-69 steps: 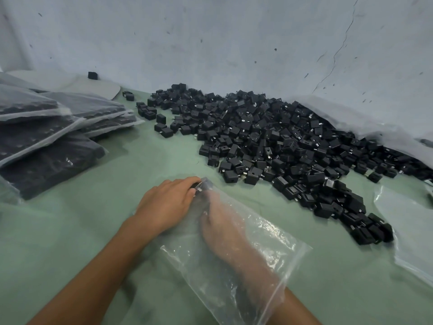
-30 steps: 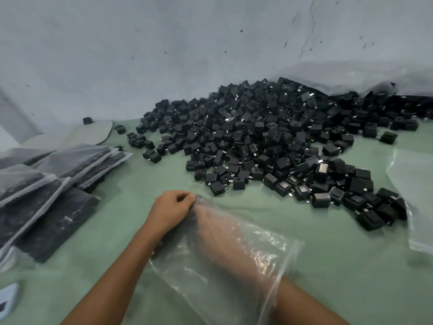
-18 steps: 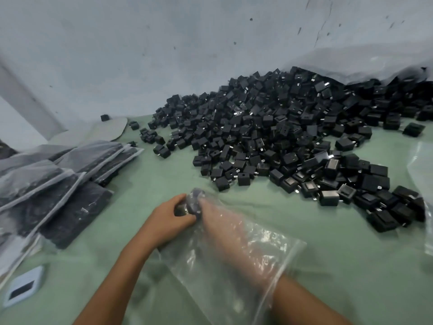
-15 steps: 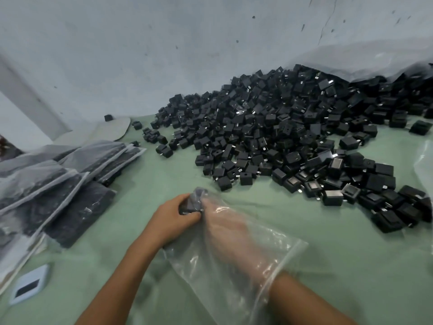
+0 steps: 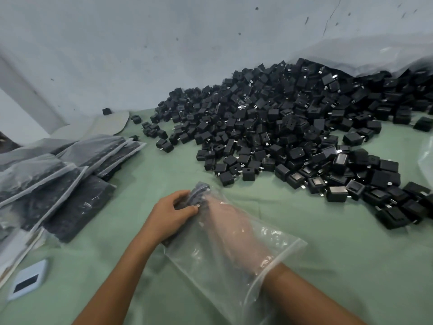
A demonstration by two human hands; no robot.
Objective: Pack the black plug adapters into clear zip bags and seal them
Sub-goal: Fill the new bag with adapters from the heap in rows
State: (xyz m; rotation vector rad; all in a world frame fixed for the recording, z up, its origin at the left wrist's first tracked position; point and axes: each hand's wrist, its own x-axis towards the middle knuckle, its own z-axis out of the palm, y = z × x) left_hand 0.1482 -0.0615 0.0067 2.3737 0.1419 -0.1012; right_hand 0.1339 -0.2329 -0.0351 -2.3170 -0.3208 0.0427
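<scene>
No text, label, brand, number or sign is showing legibly anywhere: the black plug adapters (image 5: 276, 134), the packed zip bags (image 5: 58, 174) left of that heap, and the small blue device (image 5: 28, 279) are all reading blank.

The left hand (image 5: 172, 213) has shifted its hold on the clear zip bag (image 5: 225, 254) — fingers now pinching adapters at its far corner.

Pale scuffed wall (image 5: 140, 43), crack at right; green table cover (image 5: 351, 254).
</scene>
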